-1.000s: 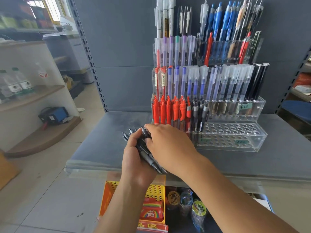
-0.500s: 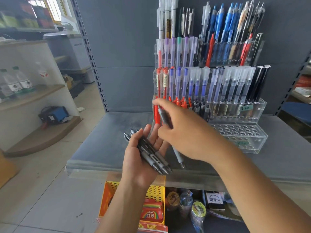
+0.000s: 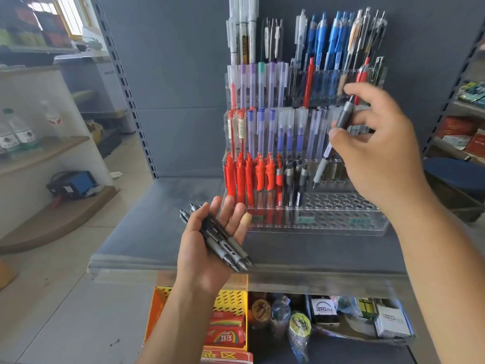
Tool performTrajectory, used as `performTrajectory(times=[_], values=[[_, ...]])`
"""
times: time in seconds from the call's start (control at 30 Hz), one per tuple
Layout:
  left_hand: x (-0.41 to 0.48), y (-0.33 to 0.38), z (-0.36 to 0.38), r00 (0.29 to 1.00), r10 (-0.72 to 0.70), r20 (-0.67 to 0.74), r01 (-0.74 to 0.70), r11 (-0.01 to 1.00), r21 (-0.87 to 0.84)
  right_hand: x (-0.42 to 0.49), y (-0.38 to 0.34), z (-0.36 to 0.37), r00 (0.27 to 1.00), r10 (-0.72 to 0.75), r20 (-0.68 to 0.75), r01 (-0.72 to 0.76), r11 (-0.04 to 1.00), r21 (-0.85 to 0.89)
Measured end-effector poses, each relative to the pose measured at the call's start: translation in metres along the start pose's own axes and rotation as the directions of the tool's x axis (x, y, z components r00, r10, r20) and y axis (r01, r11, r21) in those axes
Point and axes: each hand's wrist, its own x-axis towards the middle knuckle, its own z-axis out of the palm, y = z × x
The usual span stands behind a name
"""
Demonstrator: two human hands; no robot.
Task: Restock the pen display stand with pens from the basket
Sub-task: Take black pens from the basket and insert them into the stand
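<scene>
Right hand [image 3: 378, 153] pinches one grey pen [image 3: 344, 115] between thumb and fingertips. The pen hangs tip-down and tilted in front of the pen display stand [image 3: 341, 222], its tip just above the stand's lowest tier. It is in the air and not in a hole yet. My read is the slant lines the tip up with the empty holes [image 3: 338, 202] just right of the dark pens [image 3: 295, 179] already seated there.

Left hand [image 3: 207, 248] is palm up in front of the stand's left end. Its fingers are spread nearly straight and the pen bundle [image 3: 225, 243] lies across the palm with the thumb alongside, not clenched. It probably works as a tray so the right hand can pick one pen at a time. One fingertip has a tan plaster [image 3: 246, 219].

The red pens [image 3: 246, 177] fill the left of the front tier, which suggests the stand is sorted by colour. The higher tiers behind look full, and the right of the front tier is mostly bare holes.

The stand sits on a grey shelf [image 3: 147, 232] with a clear front lip, against a grey back panel [image 3: 170, 88]. Below the shelf, under the stand's left end, is a yellow basket [image 3: 233, 300] (holds coloured packets; can't tell if it supplied the pens). Left of the stand there is tiled floor and a white unit with water bottles [image 3: 23, 137] and a blue device [image 3: 76, 183]. Right of the stand, more stocked shelves are partly in view.
</scene>
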Motion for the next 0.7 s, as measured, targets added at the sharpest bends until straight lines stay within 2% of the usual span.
performTrajectory(times=[0.13,0.3,0.7], values=[[0.0,-0.001,0.0,1.0,0.002,0.004,-0.002,1.0,-0.002,-0.004,0.016,0.008,0.999,0.027,0.02,-0.025,0.995,-0.092],[0.0,-0.001,0.0,1.0,-0.003,0.003,0.003,1.0,-0.001,-0.007,0.029,0.019,0.999,0.032,0.028,-0.029,0.995,-0.091],[0.0,0.0,-0.001,1.0,-0.013,0.0,0.013,1.0,-0.008,-0.014,0.036,0.032,0.995,-0.013,0.102,0.034,0.977,-0.211]])
